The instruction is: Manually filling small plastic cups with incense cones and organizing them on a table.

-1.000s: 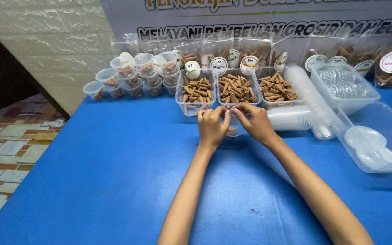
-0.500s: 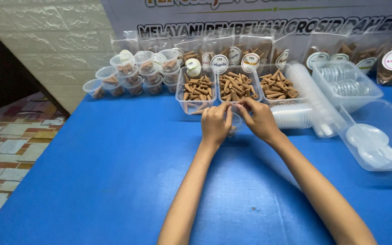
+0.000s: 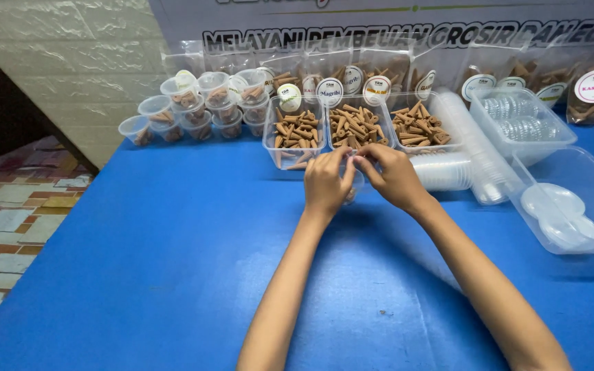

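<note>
My left hand and my right hand meet over a small clear plastic cup on the blue table. Both sets of fingers pinch at the cup's top, which is mostly hidden behind them. Just beyond the hands stand three clear tubs of brown cone-shaped sticks: left tub, middle tub, right tub.
A cluster of small lidded cups sits at the back left. Sleeves of stacked clear cups lie at right, beside a tub of lids and a tray with round lids. Labelled bags line the back wall. Tiled floor lies left.
Both hands stay at the small cup; the fingers have shifted slightly around its top. The view has tilted a little.
</note>
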